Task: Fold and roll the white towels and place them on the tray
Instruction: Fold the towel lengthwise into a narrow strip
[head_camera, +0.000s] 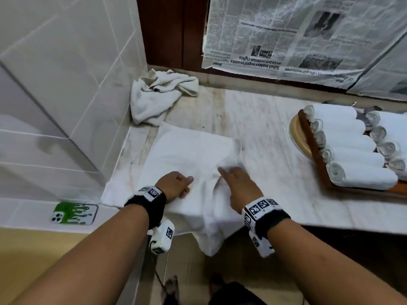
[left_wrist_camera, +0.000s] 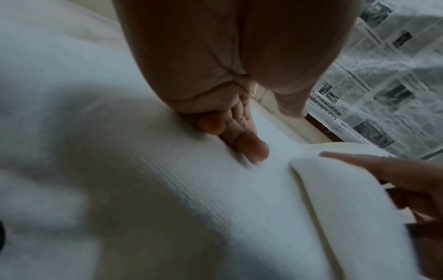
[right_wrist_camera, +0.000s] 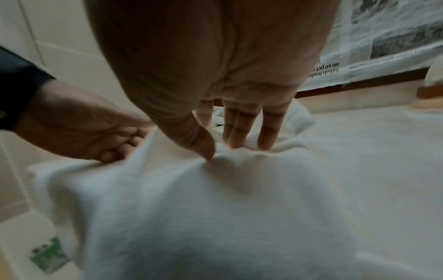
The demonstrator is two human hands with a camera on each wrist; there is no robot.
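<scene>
Near edge, lower centre of head view: white towel (head_camera: 189,155) spread on the marble counter (head_camera: 264,137), its near corner hanging over the front edge. Left hand (head_camera: 175,183) rests on the towel w/ fingers curled under, knuckles pressing the cloth, gripping nothing. Right hand (head_camera: 239,187) just beside it, fingers straight & spread, tips pushing a bunched fold of the towel; thumb (right_wrist_camera: 203,144) touches the ridge too. Lower left: phone (head_camera: 73,213) in green case on the tiled ledge. Mid right: wooden tray (head_camera: 317,164) carrying rolled towels (head_camera: 354,159) in rows, well apart from the hands. Further back, upper centre-left: crumpled towel (head_camera: 158,95) in the corner. Behind it, newspaper (head_camera: 297,36) covers the window.
</scene>
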